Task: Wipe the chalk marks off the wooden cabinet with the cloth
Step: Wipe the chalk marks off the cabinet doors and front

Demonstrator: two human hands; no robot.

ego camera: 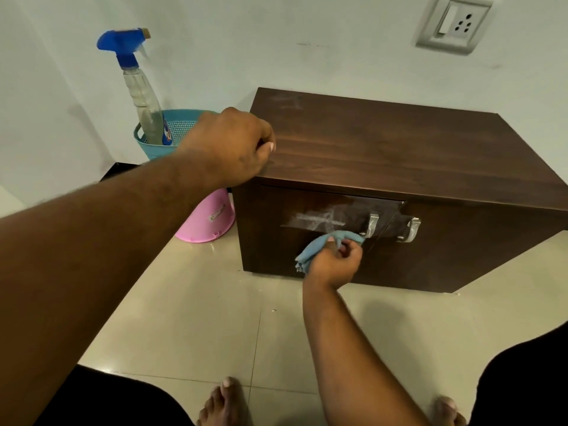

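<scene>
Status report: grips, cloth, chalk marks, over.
Left grip rests curled on cabinet corner. Right grip holds blue cloth at door, under chalk smear; fainter mark on top. Nothing blocking.

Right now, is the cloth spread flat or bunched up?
Bunched up: the blue cloth is crumpled in the right hand, which grips it at the cabinet door just below the chalk marks.

Plain pale wall (pixel 276 32) across the top, grey switch-and-socket plate (pixel 455 24) upper right. Glossy cream floor tiles (pixel 199 302) with thin grout lines, lower half. Left of centre: teal perforated plastic basket (pixel 181 127) holding clear spray bottle with blue trigger (pixel 144 99); pink plastic bucket (pixel 209 219) on floor below it.
</scene>
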